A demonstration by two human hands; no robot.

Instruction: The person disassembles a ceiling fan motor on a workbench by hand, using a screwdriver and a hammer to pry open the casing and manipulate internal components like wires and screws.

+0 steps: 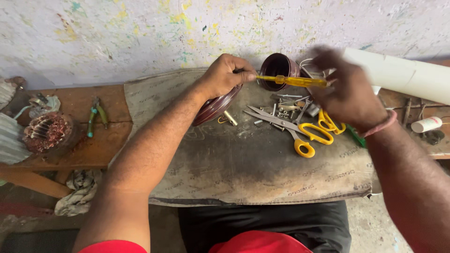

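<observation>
Gripping maroon cover (216, 106): left hand (225, 75) closed | right hand (349, 91) pinching yellow screwdriver (290, 81)

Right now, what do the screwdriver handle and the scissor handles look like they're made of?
Screwdriver: handle looks like clear yellow plastic, since light passes through it. Scissors: handles look like opaque glossy yellow plastic, blades bare grey metal, dull in finish.

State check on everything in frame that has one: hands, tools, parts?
left hand: closed on maroon cover
right hand: blurred, at handle end of yellow screwdriver
maroon cover: tilted on edge
maroon cup: on its side, opening toward camera
yellow scissors: open, lying flat
pliers: lying on wooden bench, untouched
copper-wound stator: bare, on the bench
white pipe: lying flat
</observation>
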